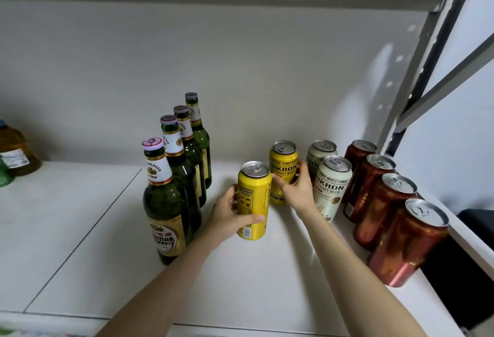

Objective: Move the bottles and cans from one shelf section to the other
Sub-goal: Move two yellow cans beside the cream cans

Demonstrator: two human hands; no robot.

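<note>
My left hand (pixel 227 216) grips the near yellow can (pixel 254 200), which stands on the white shelf (pixel 240 283). My right hand (pixel 296 187) wraps around the far yellow can (pixel 284 168) just behind it. Right of these stand two white cans (pixel 332 187) and a row of several red cans (pixel 382 208) along the shelf's right edge. On the left, several green beer bottles (pixel 171 197) stand in a line running front to back.
A seam (pixel 80 237) divides the shelf into a left and a right section. An oil jug (pixel 16 152) and a green bottle sit at the far left. Grey metal uprights (pixel 417 69) frame the right side, and another shelf hangs overhead.
</note>
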